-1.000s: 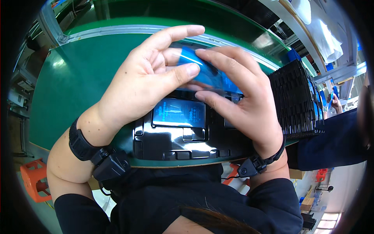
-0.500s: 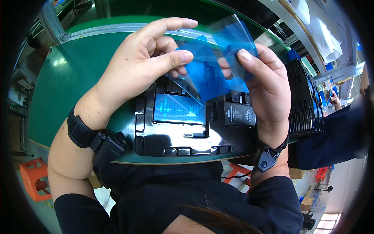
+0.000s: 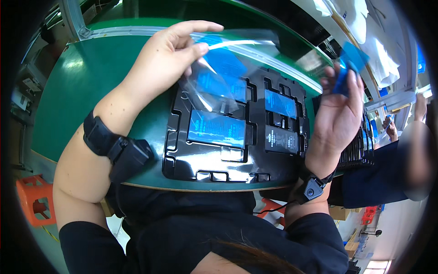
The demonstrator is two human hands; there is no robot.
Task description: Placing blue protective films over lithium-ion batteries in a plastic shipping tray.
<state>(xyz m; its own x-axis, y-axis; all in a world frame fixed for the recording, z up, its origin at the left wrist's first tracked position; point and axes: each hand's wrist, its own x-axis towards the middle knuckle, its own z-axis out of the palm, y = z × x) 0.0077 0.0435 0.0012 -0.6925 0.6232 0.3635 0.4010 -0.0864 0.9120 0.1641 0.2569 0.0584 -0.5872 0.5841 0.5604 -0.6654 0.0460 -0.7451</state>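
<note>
Two hands above the black moulded plastic tray (image 3: 182, 160): left hand (image 3: 169, 59) pinches a clear plastic film (image 3: 237, 59), right hand (image 3: 340, 114) grips a small blue tab (image 3: 349, 61).

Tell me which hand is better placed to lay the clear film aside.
Left, probably. The left hand already pinches the clear film above the black tray, while the right hand holds a small blue tab.

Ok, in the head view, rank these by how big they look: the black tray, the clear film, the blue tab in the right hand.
1. Black tray, largest.
2. Clear film, held by the left hand; nearer the camera, so unsure.
3. Blue tab, pinched in the right hand, smallest.
</note>
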